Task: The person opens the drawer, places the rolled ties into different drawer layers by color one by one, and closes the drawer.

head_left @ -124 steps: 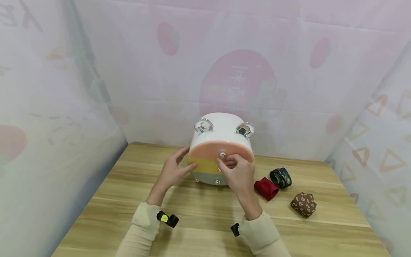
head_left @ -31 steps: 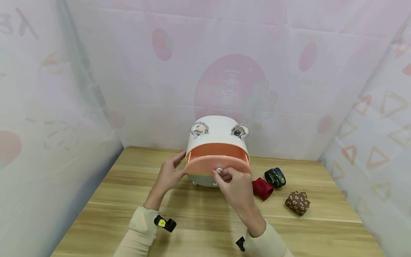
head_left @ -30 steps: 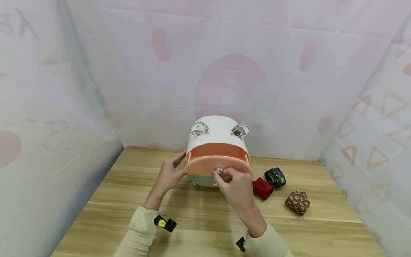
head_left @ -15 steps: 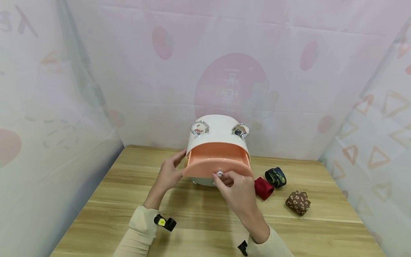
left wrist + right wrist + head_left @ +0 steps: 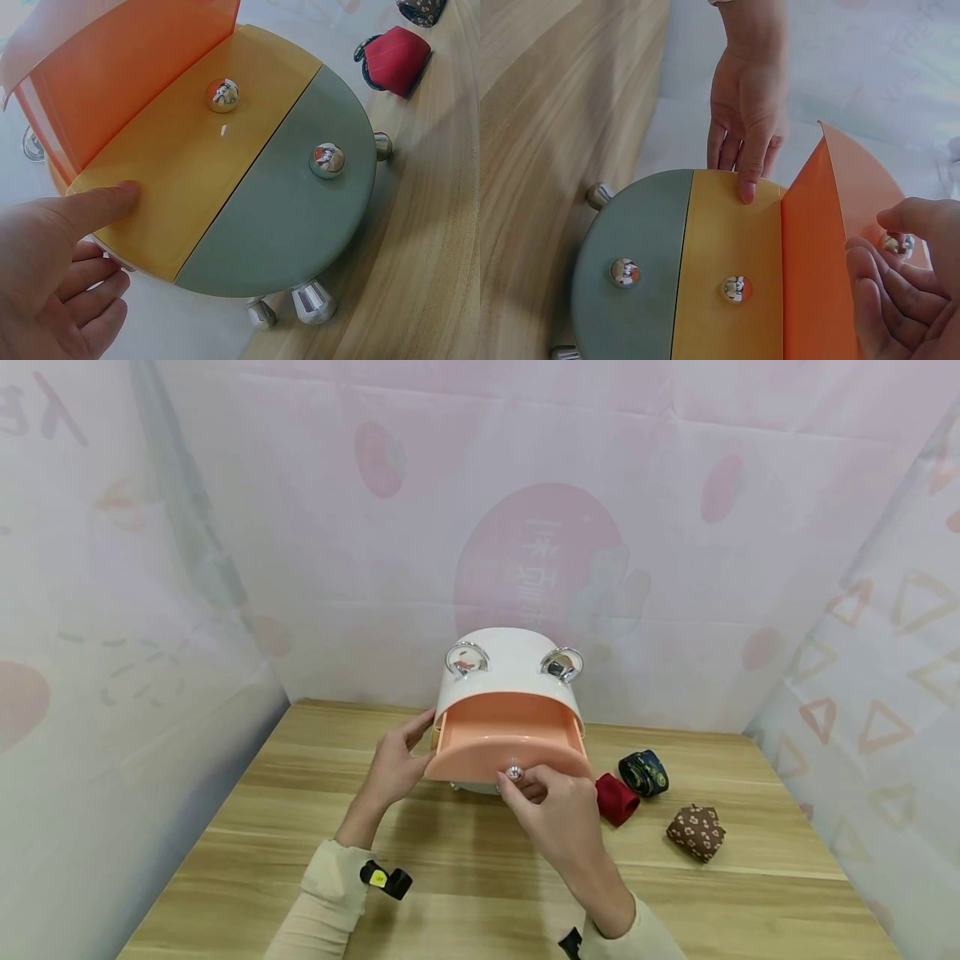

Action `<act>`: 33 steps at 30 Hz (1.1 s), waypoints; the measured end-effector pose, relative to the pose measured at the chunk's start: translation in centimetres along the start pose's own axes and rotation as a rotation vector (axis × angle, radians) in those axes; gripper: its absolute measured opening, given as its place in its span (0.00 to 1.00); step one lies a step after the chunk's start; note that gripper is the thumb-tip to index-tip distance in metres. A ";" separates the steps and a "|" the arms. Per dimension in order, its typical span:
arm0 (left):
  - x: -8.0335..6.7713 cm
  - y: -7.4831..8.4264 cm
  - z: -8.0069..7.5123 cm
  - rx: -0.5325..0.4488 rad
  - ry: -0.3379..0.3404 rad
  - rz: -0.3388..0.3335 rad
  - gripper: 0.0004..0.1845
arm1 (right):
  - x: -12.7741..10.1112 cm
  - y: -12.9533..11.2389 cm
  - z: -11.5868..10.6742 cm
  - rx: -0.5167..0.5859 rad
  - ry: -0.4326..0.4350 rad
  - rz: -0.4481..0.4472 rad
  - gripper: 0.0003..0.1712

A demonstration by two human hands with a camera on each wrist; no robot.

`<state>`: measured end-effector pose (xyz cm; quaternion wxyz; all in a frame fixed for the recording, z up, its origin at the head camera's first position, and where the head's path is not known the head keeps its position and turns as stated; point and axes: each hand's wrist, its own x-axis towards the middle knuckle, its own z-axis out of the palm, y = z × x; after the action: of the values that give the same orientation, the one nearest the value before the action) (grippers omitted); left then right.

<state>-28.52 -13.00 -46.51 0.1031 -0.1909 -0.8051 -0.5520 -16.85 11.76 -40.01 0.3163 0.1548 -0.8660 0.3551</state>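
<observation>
Two hands on the storage box: right hand point(image 5: 558, 806) pinches the silver knob point(image 5: 513, 772), orange drawer point(image 5: 507, 739) projecting toward it; left hand point(image 5: 393, 767), fingers straight, braces the yellow drawer point(image 5: 187, 187).

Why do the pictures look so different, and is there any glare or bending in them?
Head view: wide lens bends the table edges; soft, even light. Left wrist view: close-up, the silver knob mirrors the room, and a glare spot sits on the yellow drawer. Right wrist view: right hand looms large and soft.
</observation>
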 end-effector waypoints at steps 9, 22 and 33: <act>0.0 -0.1 0.1 -0.005 0.010 0.009 0.35 | -0.2 -0.3 -0.2 -0.002 -0.009 0.004 0.11; -0.1 0.1 0.1 0.010 0.008 0.007 0.35 | -0.7 -0.8 -0.7 -0.011 -0.013 0.003 0.11; 0.0 0.2 0.1 0.000 0.014 0.016 0.35 | -1.3 -0.8 -0.9 -0.042 -0.007 -0.037 0.14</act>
<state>-28.40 -12.83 -46.37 0.1133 -0.1936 -0.8029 -0.5524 -15.07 11.96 -39.99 0.3229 0.1653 -0.8713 0.3305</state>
